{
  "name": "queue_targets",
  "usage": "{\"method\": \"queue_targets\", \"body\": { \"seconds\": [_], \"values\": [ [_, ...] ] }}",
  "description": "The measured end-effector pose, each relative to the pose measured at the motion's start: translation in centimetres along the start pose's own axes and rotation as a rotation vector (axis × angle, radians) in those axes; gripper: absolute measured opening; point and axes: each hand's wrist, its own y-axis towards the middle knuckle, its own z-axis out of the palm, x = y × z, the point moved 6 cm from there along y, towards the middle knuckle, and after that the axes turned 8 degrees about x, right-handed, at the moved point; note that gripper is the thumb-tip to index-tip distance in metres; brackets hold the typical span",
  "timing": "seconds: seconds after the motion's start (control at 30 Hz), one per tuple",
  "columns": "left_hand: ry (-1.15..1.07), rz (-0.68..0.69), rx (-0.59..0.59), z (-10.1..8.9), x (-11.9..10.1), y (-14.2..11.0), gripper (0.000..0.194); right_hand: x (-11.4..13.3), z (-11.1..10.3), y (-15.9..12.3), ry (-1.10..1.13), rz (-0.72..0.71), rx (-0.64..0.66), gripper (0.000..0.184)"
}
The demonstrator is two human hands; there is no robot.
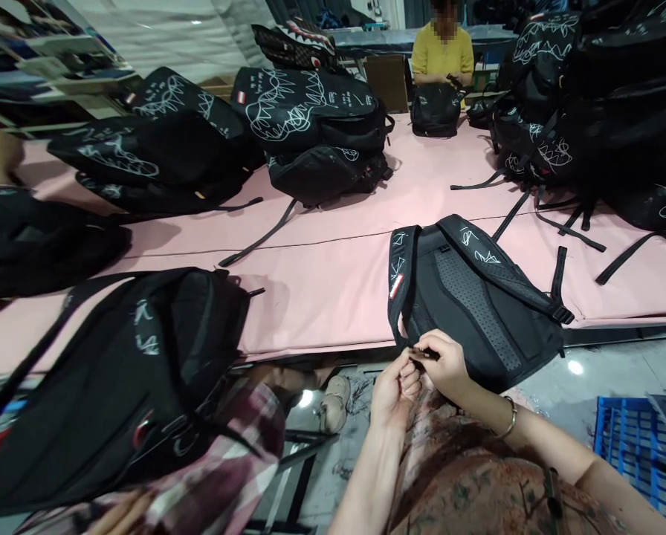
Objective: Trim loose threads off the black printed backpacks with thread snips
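A black backpack (pixel 478 297) lies at the front edge of the pink table, its mesh back panel and shoulder straps facing up. White scribbled marks and a small red label show on the straps. My right hand (pixel 447 364) is closed around a small dark tool (pixel 425 354) whose exact kind is unclear. My left hand (pixel 395 388) is closed in a pinch, its fingertips meeting the tool's tip beside the lower end of the left shoulder strap (pixel 398 297). What lies between those left fingers is too small to make out.
Black backpacks (pixel 316 111) stand along the pink table (pixel 322 297), with a tall pile (pixel 556 96) at right. Close on my left, a person in checked clothing (pixel 255 438) has a large backpack (pixel 126 371). Another person in yellow (pixel 441 52) works opposite. A blue crate (pixel 617 438) sits at lower right.
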Motion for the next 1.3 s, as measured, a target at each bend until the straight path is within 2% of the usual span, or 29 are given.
{"method": "queue_targets", "body": {
  "seconds": [0.17, 0.27, 0.33, 0.43, 0.53, 0.67, 0.93, 1.13, 1.23, 1.3],
  "values": [
    [-0.101, -0.074, 0.023, 0.2, 0.4, -0.1, 0.026, -1.5, -0.7, 0.2, 0.113, 0.169, -0.017, 0.019],
    [-0.16, -0.114, 0.024, 0.1, 0.4, -0.2, 0.031, -1.8, -2.4, -0.2, 0.014, 0.209, -0.017, 0.013],
    [-0.199, -0.138, 0.025, 0.1, 0.4, -0.3, 0.032, -1.6, -3.5, -0.6, -0.119, 0.181, -0.008, 0.023],
    [-0.256, -0.166, 0.025, 0.3, 0.5, -0.4, 0.034, -0.8, -4.2, -1.3, -0.322, 0.055, 0.037, 0.022],
    [-0.307, -0.173, 0.021, 0.5, 0.6, -0.5, 0.035, -0.1, -3.8, -2.0, -0.472, -0.077, 0.1, 0.022],
    [-0.348, -0.163, 0.017, 0.7, 0.8, -0.7, 0.035, 0.1, -2.9, -2.4, -0.584, -0.117, 0.149, 0.024],
    [-0.35, -0.114, 0.021, 0.9, 1.0, -0.8, 0.033, 0.6, -2.5, -2.0, -0.67, -0.113, 0.169, 0.023],
    [-0.323, -0.099, 0.023, 1.1, 1.0, -0.8, 0.033, 0.9, -2.5, -2.2, -0.772, -0.171, 0.13, 0.02],
    [-0.304, -0.092, 0.026, 1.1, 0.9, -0.9, 0.033, 0.6, -2.5, -2.3, -0.713, -0.161, 0.119, 0.018],
    [-0.292, -0.078, 0.028, 1.0, 0.8, -0.9, 0.033, 0.2, -2.7, -2.1, -0.565, -0.122, 0.111, 0.017]
  ]
}}
